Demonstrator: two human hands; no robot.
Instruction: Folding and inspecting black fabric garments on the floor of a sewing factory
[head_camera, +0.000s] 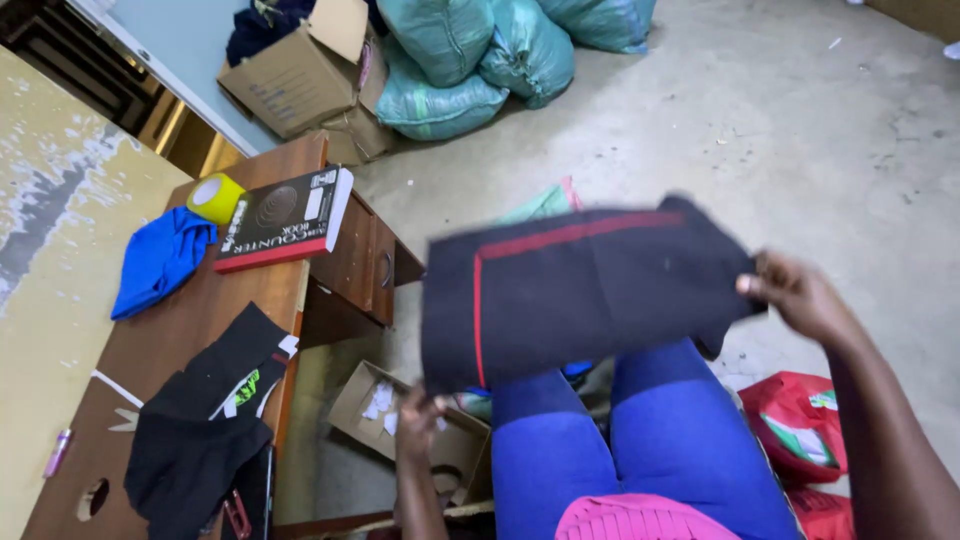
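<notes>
Left hand (418, 420) fingers pinch the lower corner of a dark cloth with a red stripe (570, 290); right hand (795, 295) fingers grip its far edge. Cloth is spread above the lap, not yet folded. Beyond, black garments (205, 420) lie on the desk (190, 320).

One head-worn cam, looking steeply down over the lap

It sits close above the blue-clad knees (640, 430), tilted a bit leftward, so the brown wooden desk (200, 330) fills the left edge and the grey concrete floor (780, 130) runs off toward the teal stuffed sacks (480, 60) up top. No second view here.
</notes>
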